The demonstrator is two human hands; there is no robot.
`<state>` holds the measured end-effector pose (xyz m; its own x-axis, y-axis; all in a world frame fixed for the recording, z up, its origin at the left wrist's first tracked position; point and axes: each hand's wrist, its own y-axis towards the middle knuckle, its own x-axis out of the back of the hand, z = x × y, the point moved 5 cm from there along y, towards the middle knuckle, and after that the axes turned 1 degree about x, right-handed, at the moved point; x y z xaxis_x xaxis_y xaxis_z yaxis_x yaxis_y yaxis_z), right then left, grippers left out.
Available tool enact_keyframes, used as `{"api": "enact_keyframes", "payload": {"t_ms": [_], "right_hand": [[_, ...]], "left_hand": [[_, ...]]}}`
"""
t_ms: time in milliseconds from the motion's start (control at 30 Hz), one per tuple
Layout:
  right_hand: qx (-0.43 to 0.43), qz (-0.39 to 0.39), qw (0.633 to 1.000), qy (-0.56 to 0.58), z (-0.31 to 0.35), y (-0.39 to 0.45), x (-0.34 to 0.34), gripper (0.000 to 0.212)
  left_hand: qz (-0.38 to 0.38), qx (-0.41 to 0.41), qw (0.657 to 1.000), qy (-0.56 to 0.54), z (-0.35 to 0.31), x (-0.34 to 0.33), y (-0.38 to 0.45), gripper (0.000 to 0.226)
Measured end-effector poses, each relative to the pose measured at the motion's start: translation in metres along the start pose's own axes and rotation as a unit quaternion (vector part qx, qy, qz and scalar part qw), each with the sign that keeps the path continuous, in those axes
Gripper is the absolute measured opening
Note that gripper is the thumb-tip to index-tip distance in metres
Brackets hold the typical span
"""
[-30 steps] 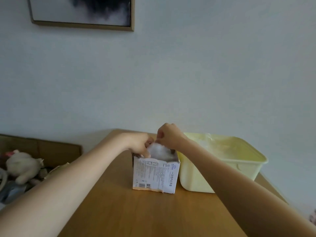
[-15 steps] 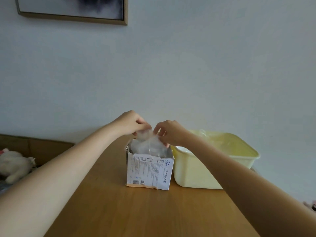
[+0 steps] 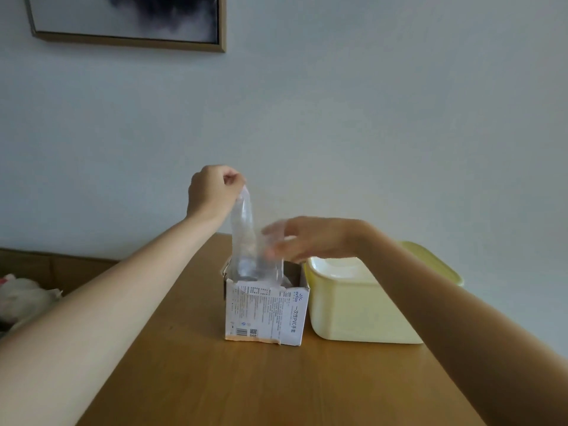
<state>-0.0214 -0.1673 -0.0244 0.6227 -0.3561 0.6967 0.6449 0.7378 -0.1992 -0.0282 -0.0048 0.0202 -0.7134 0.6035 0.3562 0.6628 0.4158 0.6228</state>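
Note:
A white cardboard glove box (image 3: 265, 313) with its top torn open stands on the wooden table (image 3: 246, 382). My left hand (image 3: 212, 195) is raised above the box and pinches the top of a clear plastic glove (image 3: 244, 238), which hangs stretched down into the box. My right hand (image 3: 310, 238) is lower, just right of the glove, blurred by motion. Its fingers reach out straight to the left and touch the glove's lower part, partly behind the plastic.
A pale yellow plastic tub (image 3: 353, 312) stands against the box's right side. White plush toys (image 3: 21, 298) lie beyond the table's left edge. A framed picture (image 3: 129, 41) hangs on the wall behind.
My left hand has risen, drawing the clear glove up out of the box. My right hand has let go of the top and dropped lower to the right.

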Motion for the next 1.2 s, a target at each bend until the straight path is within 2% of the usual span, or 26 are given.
{"api": "enact_keyframes", "payload": {"t_ms": [33,67,133,167,267,333,400,433,533,667,733,833,900,967,1033,1100,1133,1200], "right_hand": [[0.029,-0.074,0.994,0.073,0.001,-0.001,0.009,0.045],[0.058,-0.164,0.974,0.147,0.003,-0.001,0.020,0.036],[0.084,-0.309,0.916,0.243,0.000,-0.003,0.036,0.020],[0.083,-0.345,0.895,0.269,-0.001,-0.003,0.040,0.015],[0.086,-0.381,0.863,0.319,0.000,-0.005,0.044,0.024],[0.087,-0.406,0.851,0.321,-0.002,-0.009,0.047,0.028],[0.067,-0.444,0.838,0.308,-0.011,-0.015,0.055,0.028],[0.050,-0.461,0.835,0.296,-0.016,-0.019,0.060,0.026],[-0.011,-0.506,0.834,0.220,-0.038,-0.029,0.074,0.020],[-0.111,-0.574,0.808,-0.075,-0.063,-0.048,0.089,0.021],[-0.157,-0.562,0.800,-0.141,-0.082,-0.055,0.091,0.022],[-0.253,-0.526,0.792,-0.180,-0.120,-0.068,0.098,0.022],[-0.301,-0.491,0.791,-0.207,-0.135,-0.073,0.099,0.023],[-0.327,-0.459,0.790,-0.242,-0.142,-0.074,0.098,0.027],[-0.340,-0.433,0.791,-0.266,-0.148,-0.073,0.097,0.029],[-0.351,-0.412,0.792,-0.281,-0.153,-0.074,0.096,0.030],[-0.355,-0.402,0.793,-0.288,-0.154,-0.076,0.095,0.030],[-0.360,-0.384,0.795,-0.302,-0.162,-0.079,0.095,0.031]], "left_hand": [[-0.008,-0.002,1.000,0.003,-0.003,-0.001,-0.001,0.020],[-0.012,-0.006,1.000,0.010,-0.007,-0.003,-0.002,0.019],[-0.002,-0.026,0.999,0.020,-0.017,-0.008,-0.005,0.016],[0.019,-0.035,0.999,-0.001,-0.022,-0.012,-0.006,0.016],[0.109,0.002,0.985,-0.131,-0.031,-0.026,-0.011,0.026],[0.166,0.018,0.977,-0.130,-0.032,-0.036,-0.014,0.041],[0.204,0.026,0.967,-0.151,-0.029,-0.046,-0.017,0.031],[0.211,0.035,0.961,-0.175,-0.028,-0.050,-0.019,0.023],[0.193,0.040,0.963,-0.183,-0.028,-0.060,-0.023,0.022],[0.143,0.012,0.988,-0.052,-0.025,-0.068,-0.021,0.017],[0.109,0.015,0.993,0.035,-0.016,-0.067,-0.017,0.014],[0.067,0.006,0.991,0.118,-0.018,-0.071,-0.012,0.017],[0.071,-0.075,0.990,0.097,-0.040,-0.084,-0.013,0.019],[0.150,-0.199,0.966,0.077,-0.073,-0.110,-0.027,0.027],[0.309,-0.266,0.906,0.118,-0.093,-0.145,-0.052,0.038],[0.459,-0.259,0.821,0.219,-0.089,-0.178,-0.078,0.046],[0.501,-0.244,0.786,0.268,-0.079,-0.190,-0.087,0.047],[0.530,-0.213,0.749,0.336,-0.062,-0.207,-0.094,0.045]]}}
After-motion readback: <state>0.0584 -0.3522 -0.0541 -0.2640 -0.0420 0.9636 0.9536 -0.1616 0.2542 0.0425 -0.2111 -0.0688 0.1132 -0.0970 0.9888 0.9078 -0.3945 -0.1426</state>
